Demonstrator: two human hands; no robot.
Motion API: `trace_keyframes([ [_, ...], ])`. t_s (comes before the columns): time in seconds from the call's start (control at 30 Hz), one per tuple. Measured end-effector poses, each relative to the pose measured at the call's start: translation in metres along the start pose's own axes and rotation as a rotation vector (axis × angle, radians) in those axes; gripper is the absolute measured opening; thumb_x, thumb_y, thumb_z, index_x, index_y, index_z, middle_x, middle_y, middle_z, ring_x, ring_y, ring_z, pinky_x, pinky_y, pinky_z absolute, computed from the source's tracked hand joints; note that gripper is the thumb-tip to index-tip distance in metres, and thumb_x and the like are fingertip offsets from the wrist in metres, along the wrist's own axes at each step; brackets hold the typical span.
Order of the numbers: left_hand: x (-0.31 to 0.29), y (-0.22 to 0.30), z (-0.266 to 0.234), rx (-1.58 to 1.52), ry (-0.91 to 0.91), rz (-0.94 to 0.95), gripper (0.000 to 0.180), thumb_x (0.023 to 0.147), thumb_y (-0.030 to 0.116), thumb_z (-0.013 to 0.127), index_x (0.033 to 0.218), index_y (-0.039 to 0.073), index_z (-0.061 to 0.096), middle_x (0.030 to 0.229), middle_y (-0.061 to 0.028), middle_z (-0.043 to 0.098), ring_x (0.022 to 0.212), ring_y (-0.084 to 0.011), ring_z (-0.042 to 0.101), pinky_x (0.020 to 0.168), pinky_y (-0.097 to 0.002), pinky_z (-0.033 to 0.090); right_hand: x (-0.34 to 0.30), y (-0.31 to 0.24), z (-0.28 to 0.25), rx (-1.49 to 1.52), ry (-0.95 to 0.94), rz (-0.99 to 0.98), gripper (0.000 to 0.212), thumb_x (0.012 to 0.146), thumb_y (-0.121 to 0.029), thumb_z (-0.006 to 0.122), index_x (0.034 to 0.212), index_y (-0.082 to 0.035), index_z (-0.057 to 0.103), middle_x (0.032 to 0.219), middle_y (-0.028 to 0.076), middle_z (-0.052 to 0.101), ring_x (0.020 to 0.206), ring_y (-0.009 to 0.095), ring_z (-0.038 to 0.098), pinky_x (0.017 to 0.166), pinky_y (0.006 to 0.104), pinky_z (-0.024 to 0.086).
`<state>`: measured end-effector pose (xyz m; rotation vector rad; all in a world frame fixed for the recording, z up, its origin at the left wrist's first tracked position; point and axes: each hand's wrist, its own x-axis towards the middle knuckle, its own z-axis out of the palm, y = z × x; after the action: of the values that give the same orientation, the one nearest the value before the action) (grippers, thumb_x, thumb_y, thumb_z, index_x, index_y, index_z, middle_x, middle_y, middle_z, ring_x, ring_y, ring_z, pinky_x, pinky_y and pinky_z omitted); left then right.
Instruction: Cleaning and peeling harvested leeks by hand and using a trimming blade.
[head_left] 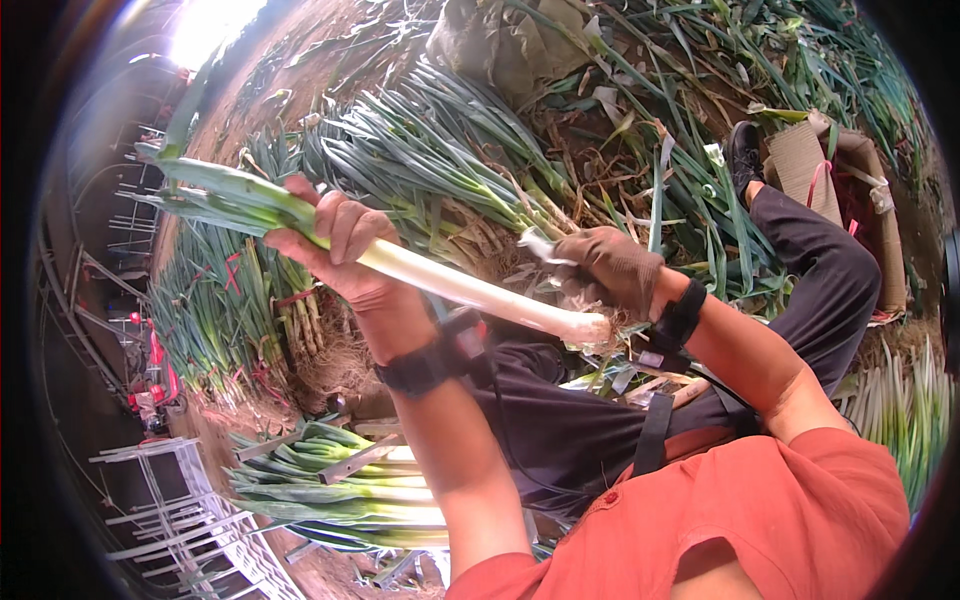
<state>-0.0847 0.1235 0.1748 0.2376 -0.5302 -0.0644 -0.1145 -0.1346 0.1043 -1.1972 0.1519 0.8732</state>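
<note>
A long, thick green onion point(480, 290) slants across the middle, its green leaves to the upper left and its white root end to the lower right. My left hand point(345, 240) is bare and wraps round the stalk where green turns to white. My right hand point(615, 270), in a brown glove, is closed just above the root end. From its fingers sticks a pale, whitish strip point(540, 245); whether it is peeled skin or something else I cannot tell. Whether the glove touches the stalk is also unclear.
Untrimmed green onions point(400, 150) lie heaped beyond my hands. More bundles point(240, 300) stand at left. Cleaned stalks point(370, 490) rest between metal bars at lower left, with others point(905, 410) at far right. A cardboard box point(865, 180) and white rack point(200, 510) flank me.
</note>
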Motion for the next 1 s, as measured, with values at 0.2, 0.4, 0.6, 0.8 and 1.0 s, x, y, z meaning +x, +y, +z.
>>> trace_keyframes([
  [0.2, 0.004, -0.001, 0.009, 0.034, 0.018, 0.008, 0.051, 0.078, 0.034, 0.068, 0.116, 0.003, 0.053, 0.065, 0.0, 0.048, 0.05, -0.006, 0.044, 0.047, -0.0209, 0.041, 0.051, 0.045, -0.134, -1.091, 0.688, -0.329, 0.06, 0.07, -0.027, 0.067, 0.12, -0.003, 0.048, 0.086, 0.019, 0.064, 0.077, 0.026, 0.063, 0.069, 0.0357, 0.049],
  [0.4, -0.007, 0.018, -0.006, 0.336, 0.282, 0.192, 0.054, 0.08, 0.048, 0.06, 0.113, 0.006, 0.055, 0.066, -0.0006, 0.05, 0.051, -0.0076, 0.043, 0.046, -0.0221, 0.039, -0.037, -0.005, -0.038, -0.389, 0.081, -0.472, 0.042, 0.079, -0.023, 0.065, 0.111, 0.002, 0.055, 0.097, 0.017, 0.063, 0.089, 0.024, 0.061, 0.078, 0.0332, 0.048],
  [0.6, 0.004, -0.012, 0.009, 0.663, 0.61, 0.369, 0.054, 0.078, 0.054, 0.06, 0.109, 0.01, 0.054, 0.065, 0.001, 0.046, 0.05, -0.0081, 0.042, 0.043, -0.0213, 0.037, -0.051, 0.002, 0.004, -0.972, 0.316, -0.671, 0.04, 0.074, -0.021, 0.066, 0.107, -0.001, 0.058, 0.094, 0.02, 0.061, 0.086, 0.031, 0.061, 0.073, 0.0331, 0.049],
  [0.8, 0.006, -0.019, 0.008, 0.716, 0.704, 0.409, 0.054, 0.078, 0.055, 0.06, 0.106, 0.01, 0.053, 0.065, 0.0009, 0.045, 0.05, -0.0086, 0.042, 0.043, -0.021, 0.037, -0.029, 0.014, -0.002, -0.963, 0.27, -0.726, 0.028, 0.071, -0.011, 0.057, 0.096, 0.0, 0.062, 0.079, 0.02, 0.061, 0.072, 0.032, 0.062, 0.063, 0.0346, 0.049],
  [1.0, 0.004, -0.018, 0.009, 0.735, 0.744, 0.435, 0.053, 0.079, 0.056, 0.058, 0.104, 0.01, 0.052, 0.064, 0.0007, 0.044, 0.049, -0.0088, 0.042, 0.043, -0.0213, 0.036, -0.028, 0.012, 0.001, -0.955, 0.205, -0.746, 0.027, 0.071, -0.009, 0.055, 0.095, 0.001, 0.062, 0.071, 0.02, 0.059, 0.067, 0.032, 0.061, 0.06, 0.035, 0.049],
])
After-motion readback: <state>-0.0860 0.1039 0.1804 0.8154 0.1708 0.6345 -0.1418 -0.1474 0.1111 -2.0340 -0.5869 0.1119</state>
